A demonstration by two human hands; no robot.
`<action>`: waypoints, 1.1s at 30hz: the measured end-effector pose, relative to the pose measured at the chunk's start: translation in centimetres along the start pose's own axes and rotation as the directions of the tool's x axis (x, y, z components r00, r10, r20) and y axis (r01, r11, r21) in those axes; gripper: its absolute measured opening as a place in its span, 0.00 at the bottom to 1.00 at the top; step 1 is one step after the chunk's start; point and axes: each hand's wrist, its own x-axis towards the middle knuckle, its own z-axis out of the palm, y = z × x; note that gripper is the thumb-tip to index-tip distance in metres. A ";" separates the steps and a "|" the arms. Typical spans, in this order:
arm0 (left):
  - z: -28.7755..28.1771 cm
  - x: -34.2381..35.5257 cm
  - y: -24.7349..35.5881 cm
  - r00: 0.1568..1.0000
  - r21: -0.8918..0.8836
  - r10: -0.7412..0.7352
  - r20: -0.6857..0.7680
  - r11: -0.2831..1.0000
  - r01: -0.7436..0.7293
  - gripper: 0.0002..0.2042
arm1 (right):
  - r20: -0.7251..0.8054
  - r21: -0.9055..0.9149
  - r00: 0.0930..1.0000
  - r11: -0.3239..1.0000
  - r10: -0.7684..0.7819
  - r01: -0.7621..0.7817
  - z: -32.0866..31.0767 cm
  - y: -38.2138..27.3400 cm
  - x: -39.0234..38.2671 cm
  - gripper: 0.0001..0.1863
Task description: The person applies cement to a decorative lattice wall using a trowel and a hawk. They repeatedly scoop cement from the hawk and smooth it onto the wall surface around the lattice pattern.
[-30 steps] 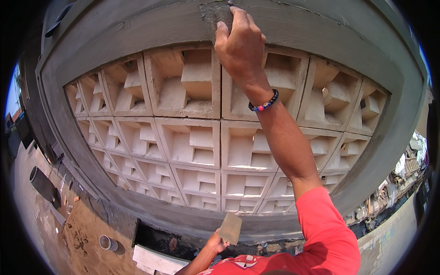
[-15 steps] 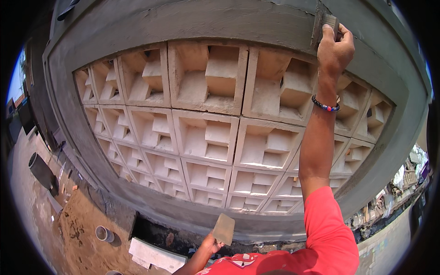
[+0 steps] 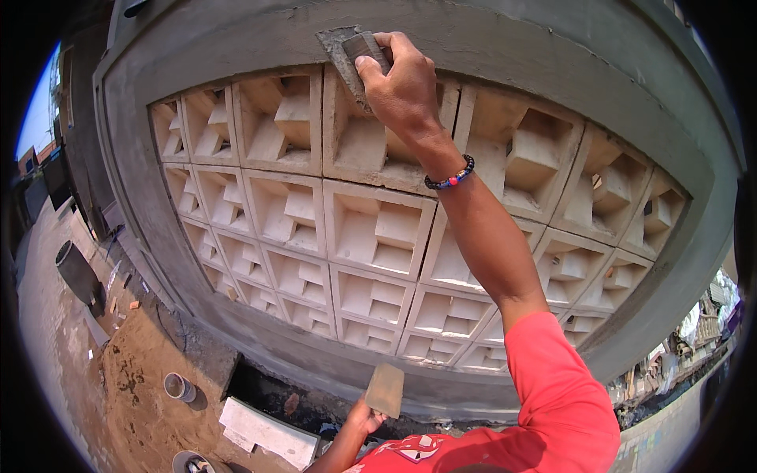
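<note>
Right hand [image 3: 404, 85] gripping a gray trowel [image 3: 344, 61] high on the wall [image 3: 512, 47], left hand [image 3: 367, 416] holding a board [image 3: 385, 388] in front of the wall

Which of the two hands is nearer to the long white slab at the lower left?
Left. The left hand, holding a tan plate, is close to the white slab, on its right; the right hand, gripping a trowel, is far above it.

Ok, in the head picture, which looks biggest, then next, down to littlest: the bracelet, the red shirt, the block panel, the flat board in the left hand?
1. Block panel
2. Red shirt
3. Board
4. Bracelet

That's only how big they look here.
</note>
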 end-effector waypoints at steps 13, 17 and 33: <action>-1.5 -0.6 1.6 1.000 0.008 -0.021 0.013 1.000 0.021 0.09 | -0.393 -0.468 0.919 0.857 0.015 -0.214 -13.4 3.0 1.9 0.16; 0.4 0.2 1.8 1.000 -0.013 -0.019 -0.009 1.000 0.019 0.10 | -0.160 -0.586 0.974 0.809 -0.161 0.038 -6.1 2.7 1.3 0.16; -2.6 0.1 2.0 0.997 -0.014 -0.028 0.077 0.999 0.029 0.10 | -0.385 -0.465 0.921 0.849 0.063 -0.252 -13.0 3.5 0.2 0.17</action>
